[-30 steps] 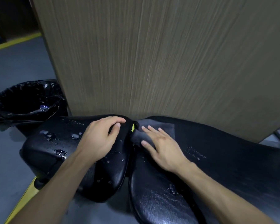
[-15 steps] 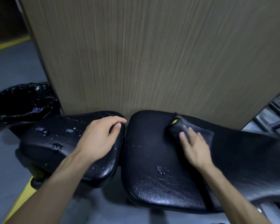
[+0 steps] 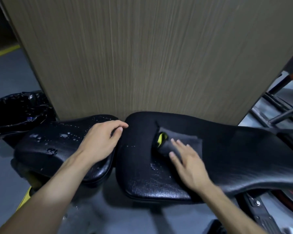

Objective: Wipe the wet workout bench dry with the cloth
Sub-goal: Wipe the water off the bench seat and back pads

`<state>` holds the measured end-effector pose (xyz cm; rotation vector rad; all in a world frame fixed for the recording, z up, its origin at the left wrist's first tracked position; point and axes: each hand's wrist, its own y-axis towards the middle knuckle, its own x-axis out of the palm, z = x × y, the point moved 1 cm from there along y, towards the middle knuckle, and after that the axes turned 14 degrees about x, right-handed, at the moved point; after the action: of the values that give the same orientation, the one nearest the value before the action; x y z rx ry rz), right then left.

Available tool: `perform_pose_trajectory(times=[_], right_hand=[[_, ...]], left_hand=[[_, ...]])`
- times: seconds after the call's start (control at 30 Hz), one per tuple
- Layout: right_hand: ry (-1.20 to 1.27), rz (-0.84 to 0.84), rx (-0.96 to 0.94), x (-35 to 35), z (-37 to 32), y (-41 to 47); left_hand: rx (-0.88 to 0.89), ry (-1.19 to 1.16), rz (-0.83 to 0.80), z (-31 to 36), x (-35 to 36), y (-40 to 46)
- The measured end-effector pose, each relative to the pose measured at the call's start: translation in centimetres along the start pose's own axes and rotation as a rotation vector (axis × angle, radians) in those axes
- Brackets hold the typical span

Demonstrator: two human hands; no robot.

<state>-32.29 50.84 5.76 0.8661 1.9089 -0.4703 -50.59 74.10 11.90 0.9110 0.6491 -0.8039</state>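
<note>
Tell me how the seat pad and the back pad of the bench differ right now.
The seat pad carries many water drops; the back pad shows only a small wet patch near its front. The left hand rests on the seat pad; the right hand presses the cloth on the back pad. The seat pad looks shorter. Both are black and padded.

Right hand (image 3: 189,162) blurred; bench back pad (image 3: 243,157) cut off right; bin (image 3: 15,112) cut off left

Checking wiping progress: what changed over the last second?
The right hand slid the cloth rightward from the gap between the pads along the long pad. The left hand stayed on the seat pad, whose droplets remain.
</note>
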Motion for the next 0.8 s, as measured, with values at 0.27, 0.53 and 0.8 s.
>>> perform_pose_trajectory(times=[0.27,0.53,0.8], right_hand=[[-0.012,0.071,0.117,-2.8,4.8,0.6],[-0.127,0.033,-0.203,1.3,-0.5,-8.4],[-0.019,0.176,0.226,-4.1,8.3,-6.7]], left_hand=[[0.013,0.004,-0.061,3.1,1.1,0.2],[0.014,0.09,-0.102,5.0,0.5,-1.3],[-0.032,0.186,-0.185,6.7,-0.4,-6.0]])
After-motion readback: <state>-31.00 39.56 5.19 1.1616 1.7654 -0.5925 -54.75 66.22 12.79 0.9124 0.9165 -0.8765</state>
